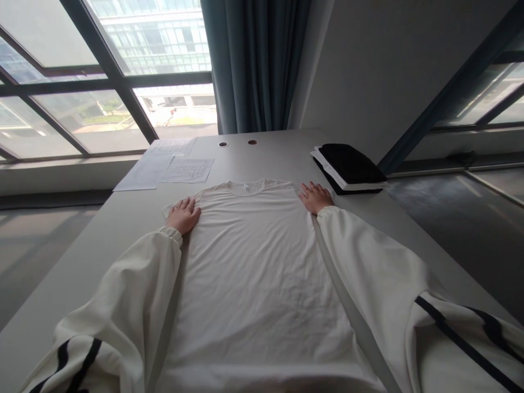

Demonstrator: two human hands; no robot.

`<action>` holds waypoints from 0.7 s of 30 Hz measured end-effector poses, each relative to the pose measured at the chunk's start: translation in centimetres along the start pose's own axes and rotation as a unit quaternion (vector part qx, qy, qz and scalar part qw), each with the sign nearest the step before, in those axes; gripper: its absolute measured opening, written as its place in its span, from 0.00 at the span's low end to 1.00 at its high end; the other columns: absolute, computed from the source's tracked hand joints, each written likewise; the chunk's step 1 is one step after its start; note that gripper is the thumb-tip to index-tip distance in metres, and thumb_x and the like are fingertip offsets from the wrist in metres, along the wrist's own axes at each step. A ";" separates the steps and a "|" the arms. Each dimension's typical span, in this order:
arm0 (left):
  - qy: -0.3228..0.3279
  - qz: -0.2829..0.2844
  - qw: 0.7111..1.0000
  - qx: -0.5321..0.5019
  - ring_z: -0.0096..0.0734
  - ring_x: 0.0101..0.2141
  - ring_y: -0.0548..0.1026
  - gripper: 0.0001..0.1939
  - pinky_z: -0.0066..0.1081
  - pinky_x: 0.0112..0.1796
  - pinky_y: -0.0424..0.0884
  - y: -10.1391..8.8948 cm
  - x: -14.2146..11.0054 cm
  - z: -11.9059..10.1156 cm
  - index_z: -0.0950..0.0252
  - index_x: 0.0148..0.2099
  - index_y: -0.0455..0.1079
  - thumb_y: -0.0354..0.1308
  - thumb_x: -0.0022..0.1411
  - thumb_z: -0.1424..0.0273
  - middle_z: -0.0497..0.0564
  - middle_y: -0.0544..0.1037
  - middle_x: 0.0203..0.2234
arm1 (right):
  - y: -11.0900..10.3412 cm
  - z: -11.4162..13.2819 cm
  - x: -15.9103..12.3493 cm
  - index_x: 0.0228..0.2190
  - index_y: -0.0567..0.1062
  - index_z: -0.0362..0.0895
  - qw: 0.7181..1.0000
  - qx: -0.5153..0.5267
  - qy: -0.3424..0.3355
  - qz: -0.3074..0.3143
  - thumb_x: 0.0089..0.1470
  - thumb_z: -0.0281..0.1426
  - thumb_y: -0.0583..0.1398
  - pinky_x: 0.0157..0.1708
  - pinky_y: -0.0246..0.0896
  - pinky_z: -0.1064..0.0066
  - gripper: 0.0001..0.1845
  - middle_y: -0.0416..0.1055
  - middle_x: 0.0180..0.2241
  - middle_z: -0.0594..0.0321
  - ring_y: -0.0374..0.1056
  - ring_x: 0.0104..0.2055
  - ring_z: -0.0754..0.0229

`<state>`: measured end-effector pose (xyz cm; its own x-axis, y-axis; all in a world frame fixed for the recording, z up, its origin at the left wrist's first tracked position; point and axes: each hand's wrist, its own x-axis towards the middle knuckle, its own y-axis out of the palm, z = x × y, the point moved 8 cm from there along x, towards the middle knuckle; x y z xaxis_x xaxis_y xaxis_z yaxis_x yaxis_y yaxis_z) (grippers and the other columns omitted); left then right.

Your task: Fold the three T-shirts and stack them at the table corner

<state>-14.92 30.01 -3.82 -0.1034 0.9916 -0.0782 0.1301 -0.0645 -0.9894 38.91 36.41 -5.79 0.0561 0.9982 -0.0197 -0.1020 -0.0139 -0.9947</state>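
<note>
A white T-shirt (249, 267) lies spread on the table, its round neckline at the far end and its hem towards me. Fine creases run over its front. My left hand (184, 215) rests flat on the left sleeve, fingers stretched out. On the other side, my right hand (316, 197) lies palm down over the right sleeve with its fingers spread. Both hands cover much of the sleeves beneath them. Neither hand grips the cloth.
The light grey table (282, 155) has two cable holes near its far edge. Several paper sheets (143, 172) lie at the back left. A black-covered stack (347, 166) with white pages or boards sits at the back right. Behind hang blue curtains (257, 65) beside windows.
</note>
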 end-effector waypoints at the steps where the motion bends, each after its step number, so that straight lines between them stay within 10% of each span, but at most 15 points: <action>1: 0.000 -0.005 1.000 0.005 0.50 0.75 0.48 0.37 0.56 0.71 0.46 -0.1 -0.2 1.1 0.61 0.79 0.48 0.35 0.75 0.52 0.54 0.48 0.77 | 0.0 0.0 0.0 0.74 0.53 0.54 1.000 0.000 0.001 0.000 0.70 0.52 0.42 0.73 0.38 0.46 0.38 0.41 0.78 0.59 0.42 0.77 0.43; 21: -0.093 -0.049 0.994 -0.009 0.57 0.73 0.51 0.38 0.63 0.69 0.49 -0.9 -1.8 6.1 0.65 0.78 0.53 0.36 0.74 0.53 0.62 0.50 0.76 | -1.6 0.3 -1.1 0.69 0.67 0.45 0.997 0.023 -0.018 -0.078 0.70 0.44 0.46 0.72 0.44 0.48 0.33 0.48 0.76 0.52 0.47 0.75 0.42</action>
<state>-20.90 27.56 -3.54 -0.2965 0.9550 -0.0041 0.1276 0.0354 -0.9912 38.68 35.33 -4.17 0.0386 0.9894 0.1401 -0.1394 0.1441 -0.9797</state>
